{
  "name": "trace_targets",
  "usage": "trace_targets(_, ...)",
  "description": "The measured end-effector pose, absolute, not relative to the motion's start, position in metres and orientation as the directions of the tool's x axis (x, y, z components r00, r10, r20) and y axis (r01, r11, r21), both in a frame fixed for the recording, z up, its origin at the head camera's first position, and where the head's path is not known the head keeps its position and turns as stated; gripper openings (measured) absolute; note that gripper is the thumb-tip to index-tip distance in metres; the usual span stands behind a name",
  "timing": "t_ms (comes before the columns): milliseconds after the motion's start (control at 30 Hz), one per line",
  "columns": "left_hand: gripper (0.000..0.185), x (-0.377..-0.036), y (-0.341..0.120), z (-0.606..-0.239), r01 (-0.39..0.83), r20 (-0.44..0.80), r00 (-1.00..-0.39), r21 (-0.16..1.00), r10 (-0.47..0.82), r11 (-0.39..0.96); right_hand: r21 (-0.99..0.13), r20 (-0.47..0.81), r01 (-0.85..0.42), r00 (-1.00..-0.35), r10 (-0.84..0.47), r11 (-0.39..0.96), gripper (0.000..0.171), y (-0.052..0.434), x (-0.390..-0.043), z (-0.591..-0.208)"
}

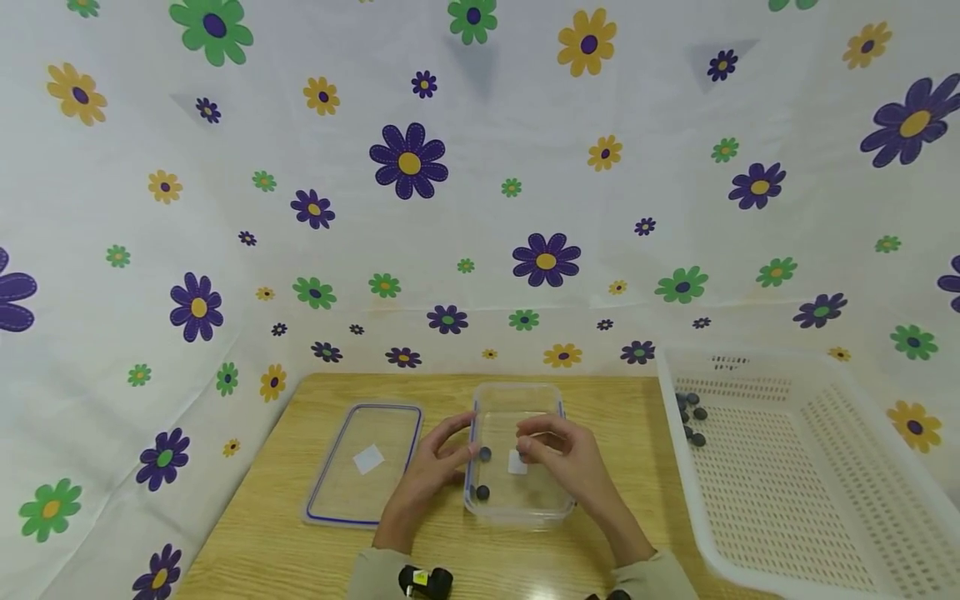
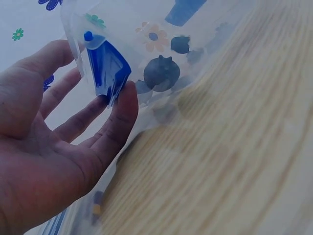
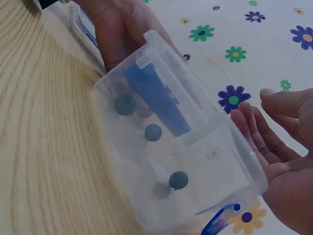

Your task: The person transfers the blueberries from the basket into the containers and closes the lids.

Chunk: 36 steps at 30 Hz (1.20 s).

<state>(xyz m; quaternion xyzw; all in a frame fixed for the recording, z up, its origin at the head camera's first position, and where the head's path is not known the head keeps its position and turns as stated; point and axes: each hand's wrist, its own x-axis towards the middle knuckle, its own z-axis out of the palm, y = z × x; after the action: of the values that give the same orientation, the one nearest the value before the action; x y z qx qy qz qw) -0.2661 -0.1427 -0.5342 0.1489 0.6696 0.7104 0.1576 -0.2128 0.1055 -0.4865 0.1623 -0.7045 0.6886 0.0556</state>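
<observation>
Hands flank a clear plastic box (image 1: 525, 492) at the near middle of a wooden table (image 1: 255, 542). The left hand (image 1: 431, 471) touches its left wall with relaxed fingers; the right hand (image 1: 566, 458) hovers open over it, seemingly holding nothing. Dark balls (image 3: 152, 132) lie inside. The lid (image 1: 365, 463) rests left, a white basket (image 1: 787, 492) right.

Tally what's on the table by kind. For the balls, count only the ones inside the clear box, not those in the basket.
Clear box: 1
Lid: 1
White basket: 1
Dark balls inside the box, counted in the right wrist view: 3
Total: 6
</observation>
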Motion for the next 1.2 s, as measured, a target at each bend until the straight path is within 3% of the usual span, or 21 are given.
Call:
trace_targets(233,0.06,-0.265,-0.142,-0.531,-0.028,-0.003,-0.913,0.998,0.408,-0.056,-0.931,0.354,-0.365,-0.911,-0.212,0.011,0.02,0.111,-0.201,-0.447)
trace_targets(500,0.062,-0.265,-0.143,-0.533,-0.011,0.013,-0.911,0.998,0.413,-0.056,-0.886,0.388,-0.428,-0.895,-0.222,0.177,0.02,0.14,-0.191,-0.38)
trace_targets(700,0.06,-0.265,-0.143,-0.535,-0.022,0.005,-0.911,0.998,0.413,-0.06,-0.803,0.472,-0.502,-0.865,-0.171,0.322,0.024,0.175,-0.196,-0.352)
trace_targets(900,0.059,-0.267,-0.143,-0.534,-0.02,0.005,-0.911,0.998,0.413,-0.055,-0.735,0.506,-0.513,-0.85,-0.146,0.443,0.026,0.214,-0.217,-0.349)
trace_targets(1200,0.058,-0.267,-0.143,-0.535,-0.007,0.008,-0.912,0.999,0.41,-0.035,-0.713,0.471,-0.437,-0.878,-0.087,0.549,0.037,0.268,-0.238,-0.38)
